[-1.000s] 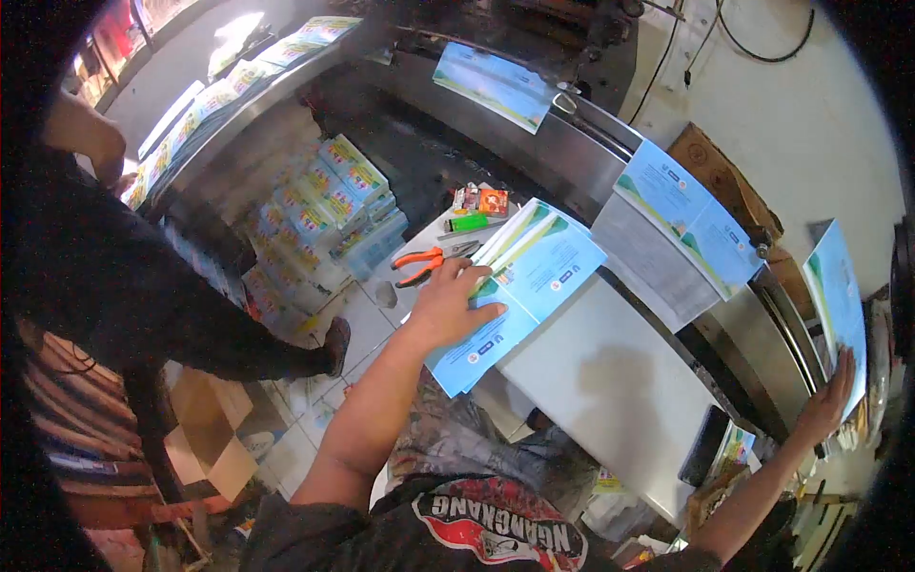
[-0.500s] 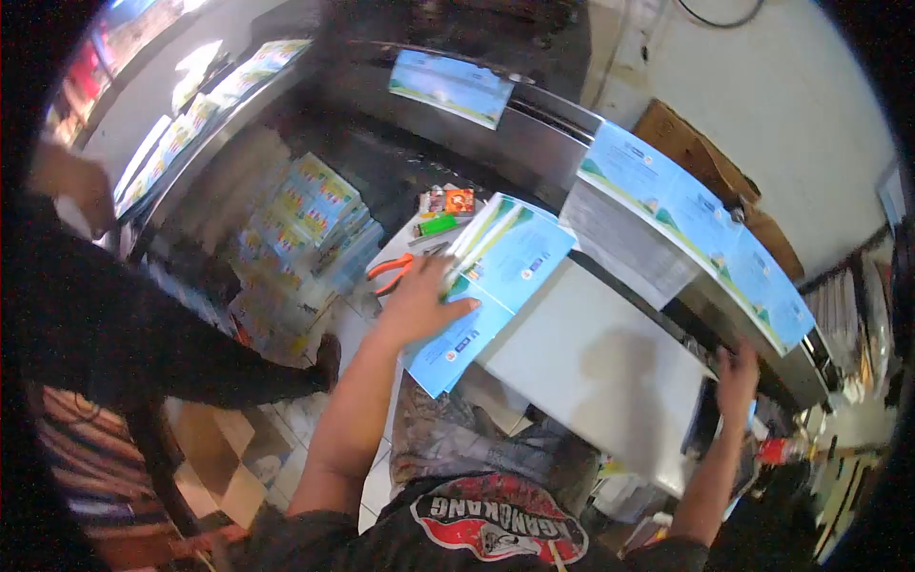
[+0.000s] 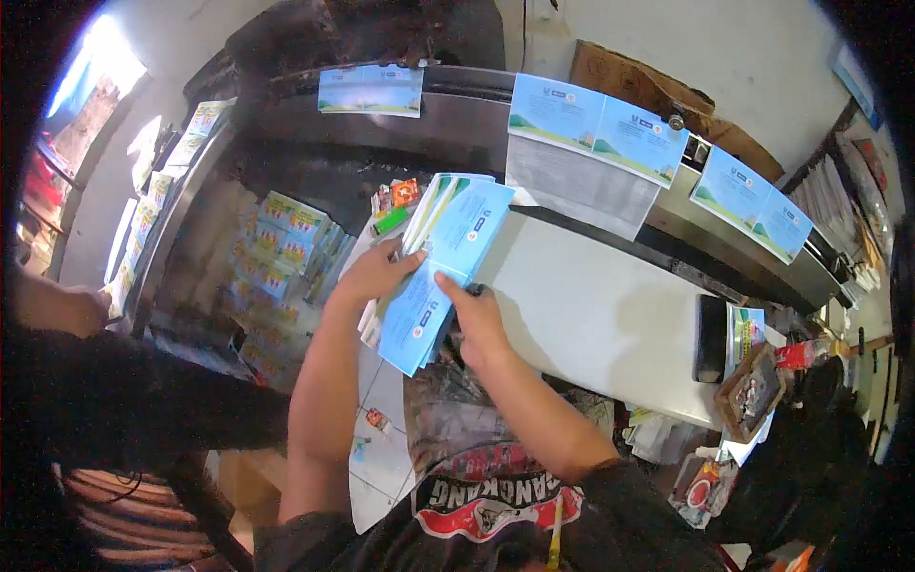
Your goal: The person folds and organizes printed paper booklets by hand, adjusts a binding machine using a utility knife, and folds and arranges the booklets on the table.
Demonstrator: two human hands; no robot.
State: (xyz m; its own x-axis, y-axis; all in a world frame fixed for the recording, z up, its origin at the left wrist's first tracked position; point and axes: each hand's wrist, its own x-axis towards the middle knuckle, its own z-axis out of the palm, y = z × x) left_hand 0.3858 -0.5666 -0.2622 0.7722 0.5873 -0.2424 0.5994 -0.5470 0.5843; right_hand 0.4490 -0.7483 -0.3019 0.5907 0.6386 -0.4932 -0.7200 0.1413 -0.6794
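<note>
A stack of blue printed sheets point(image 3: 448, 257) with green landscape edges lies slanted over the near left end of the white tabletop. At its left edge is my left hand point(image 3: 375, 274), closed on the sheets with the thumb on top. My right hand point(image 3: 474, 319) grips the opposite edge, its thumb lying on the top sheet and its other fingers out of sight beneath. Just beyond the stack are a green lighter point(image 3: 390, 222) and a small red-and-white pack point(image 3: 396, 196).
Blue sheets point(image 3: 600, 129) line the dark ledge behind the white table point(image 3: 581, 296). At the right end are a black phone point(image 3: 710, 338), a wooden ashtray point(image 3: 751, 393) and a bottle point(image 3: 801, 356). Printed stacks point(image 3: 286, 234) lie at left, near another person's arm point(image 3: 57, 305).
My right hand has come from the table's far right end to the stack and taken hold of it. The orange-handled tool beside my left hand is out of sight. The view has shifted.
</note>
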